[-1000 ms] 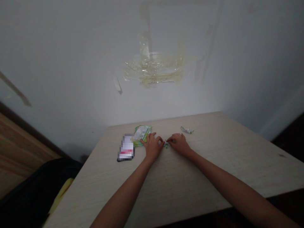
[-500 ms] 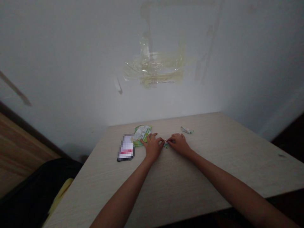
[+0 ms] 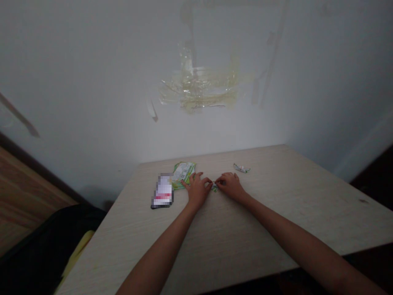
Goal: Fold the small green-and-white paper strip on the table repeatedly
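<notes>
In the middle of the table, a small green-and-white patterned piece [image 3: 214, 188], perhaps folded wrapper, lies between my two hands. My left hand [image 3: 198, 188] pinches its left side between thumb and forefinger, the other fingers spread towards a green printed packet [image 3: 183, 172]. From the other side, my right hand [image 3: 229, 184] grips the piece with thumb and forefinger, its remaining fingers curled. Much of the piece is hidden by my fingertips, and its exact kind is too small to make out.
A blurred-out, phone-like flat object [image 3: 162, 192] with a dark edge lies left of the packet. Beyond my right hand is a thin crumpled strip [image 3: 241, 168]. The pale wooden table [image 3: 276, 164] meets a wall [image 3: 123, 102] bearing old tape [image 3: 211, 88]. Dark and yellow cloth [image 3: 78, 250] sits at lower left.
Both hands keep their pinch on the small piece, with only slight finger movement. Less of the piece shows between the fingertips now. The other objects stay put.
</notes>
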Motion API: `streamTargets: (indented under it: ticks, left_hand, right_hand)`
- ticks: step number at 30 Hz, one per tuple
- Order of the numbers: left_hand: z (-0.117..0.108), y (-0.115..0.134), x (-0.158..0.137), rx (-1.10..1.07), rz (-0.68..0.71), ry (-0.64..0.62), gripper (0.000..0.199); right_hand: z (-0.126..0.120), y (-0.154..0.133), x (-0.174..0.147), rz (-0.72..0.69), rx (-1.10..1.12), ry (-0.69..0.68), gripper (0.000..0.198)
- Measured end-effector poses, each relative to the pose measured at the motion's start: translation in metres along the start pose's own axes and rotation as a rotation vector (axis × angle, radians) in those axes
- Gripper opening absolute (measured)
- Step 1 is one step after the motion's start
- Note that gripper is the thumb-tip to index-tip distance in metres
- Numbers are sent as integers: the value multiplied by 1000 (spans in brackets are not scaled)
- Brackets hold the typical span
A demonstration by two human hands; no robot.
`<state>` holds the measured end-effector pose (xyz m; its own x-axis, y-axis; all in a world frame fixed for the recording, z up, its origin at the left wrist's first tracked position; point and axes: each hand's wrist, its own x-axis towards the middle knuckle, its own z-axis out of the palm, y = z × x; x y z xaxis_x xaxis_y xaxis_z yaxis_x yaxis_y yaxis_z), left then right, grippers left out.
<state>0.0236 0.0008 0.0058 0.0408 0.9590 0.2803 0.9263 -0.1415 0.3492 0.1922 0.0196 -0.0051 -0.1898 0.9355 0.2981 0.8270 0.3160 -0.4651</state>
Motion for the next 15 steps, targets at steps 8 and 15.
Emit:
streamTargets:
  ticks: [8, 15]
  left_hand:
    - [2, 0, 0, 1, 5, 21, 17]
    - [3, -1, 1, -12, 4, 15, 20]
  right_hand:
    - [2, -1, 1, 28, 32, 3, 15]
    - [4, 2, 1, 14, 32, -2, 16]
